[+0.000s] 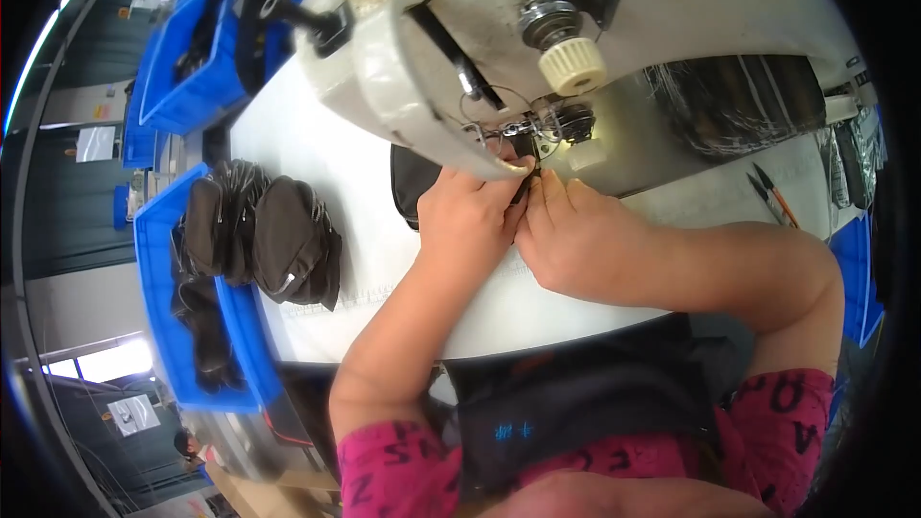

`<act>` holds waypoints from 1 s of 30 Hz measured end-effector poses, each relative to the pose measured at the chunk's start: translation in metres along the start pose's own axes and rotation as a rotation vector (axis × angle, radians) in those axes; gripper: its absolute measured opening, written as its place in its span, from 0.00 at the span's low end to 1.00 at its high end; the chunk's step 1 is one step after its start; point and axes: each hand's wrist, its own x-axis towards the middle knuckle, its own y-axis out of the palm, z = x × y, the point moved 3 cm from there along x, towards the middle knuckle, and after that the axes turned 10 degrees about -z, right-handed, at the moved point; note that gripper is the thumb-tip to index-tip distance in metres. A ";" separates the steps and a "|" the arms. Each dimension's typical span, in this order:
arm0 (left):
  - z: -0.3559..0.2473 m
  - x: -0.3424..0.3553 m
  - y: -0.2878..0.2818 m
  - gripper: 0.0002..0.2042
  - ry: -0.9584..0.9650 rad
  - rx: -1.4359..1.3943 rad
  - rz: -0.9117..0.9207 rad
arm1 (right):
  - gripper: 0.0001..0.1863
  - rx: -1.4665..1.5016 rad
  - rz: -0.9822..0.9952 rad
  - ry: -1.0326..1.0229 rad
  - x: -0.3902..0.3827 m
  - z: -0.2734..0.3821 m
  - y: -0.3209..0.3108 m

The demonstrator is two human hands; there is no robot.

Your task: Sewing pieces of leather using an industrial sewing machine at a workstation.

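A white sewing machine (384,77) stands over a pale tabletop, its needle area just beyond my fingertips. Under its head lies a black fabric piece (411,182), partly covered by my hands and by the machine's curved guard. My left hand (465,216) presses and grips the fabric with bent fingers close to the needle area. Beside it, touching it, my right hand (580,235) pinches the edge of the same piece, fingertips together. The exact grip of the fingertips is partly hidden.
Black zippered pouches (293,240) are piled on the table's left, against a blue bin (259,345) holding more. Dark pieces with loose threads (734,101) lie under the machine arm. An orange-and-black slim tool (775,197) rests at right. Another blue bin (197,86) stands far left.
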 end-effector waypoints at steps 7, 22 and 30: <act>0.002 0.005 -0.002 0.09 0.018 -0.077 0.136 | 0.16 0.019 -0.013 -0.017 0.000 0.002 0.001; -0.004 -0.006 0.001 0.15 -0.038 0.060 0.132 | 0.15 0.052 0.079 -0.019 0.000 0.004 0.004; -0.001 -0.002 0.006 0.14 -0.043 0.036 0.082 | 0.15 0.014 0.053 -0.030 0.000 0.000 0.008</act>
